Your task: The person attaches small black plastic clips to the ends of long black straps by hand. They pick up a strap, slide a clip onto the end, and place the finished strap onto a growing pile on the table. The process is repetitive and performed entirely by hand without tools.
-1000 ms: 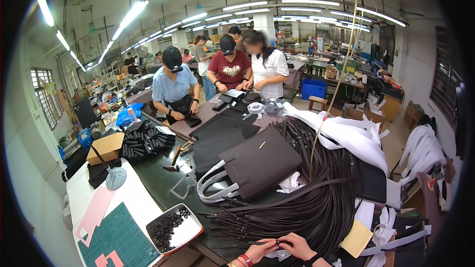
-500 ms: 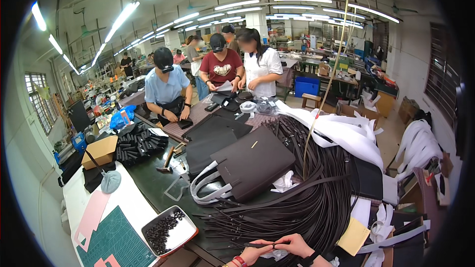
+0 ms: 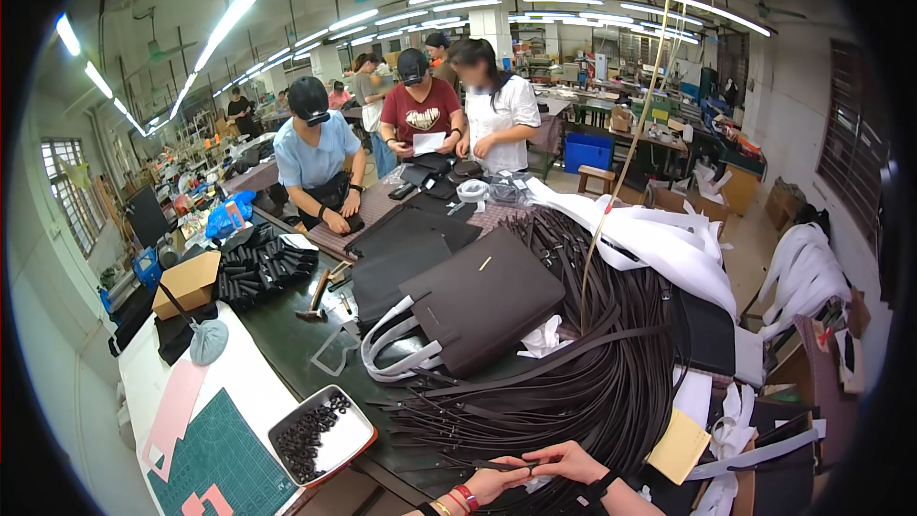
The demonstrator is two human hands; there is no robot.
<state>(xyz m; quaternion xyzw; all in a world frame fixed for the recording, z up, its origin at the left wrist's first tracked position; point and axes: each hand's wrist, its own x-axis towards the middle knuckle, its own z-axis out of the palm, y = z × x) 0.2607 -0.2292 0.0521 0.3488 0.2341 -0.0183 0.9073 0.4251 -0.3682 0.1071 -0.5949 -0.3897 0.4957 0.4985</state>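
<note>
At the lower edge, my left hand (image 3: 492,483) and my right hand (image 3: 571,462) meet, fingertips pinched together. Between them runs a narrow dark strap (image 3: 499,465), its end held by both hands. Just beyond lies a large heap of long dark brown straps (image 3: 592,392), fanned across the table. A dark brown handbag (image 3: 487,306) rests behind the heap, its handles (image 3: 390,344) wrapped in pale material. To the left of my hands, a white tray with a red outer edge (image 3: 336,449) holds many small black rings (image 3: 310,435).
A green cutting mat (image 3: 224,459) and pink pieces (image 3: 181,401) lie on the left table. A hammer (image 3: 315,298) sits mid-table. Yellow paper (image 3: 680,449) and white strips (image 3: 734,430) are at right. Several people (image 3: 420,115) stand across the table. A thin pole (image 3: 626,153) rises from the straps.
My hands stay together on the strap, with the left wrist a little more in view. Across the table, the person in red has raised a white sheet. The whole view has shifted slightly.
</note>
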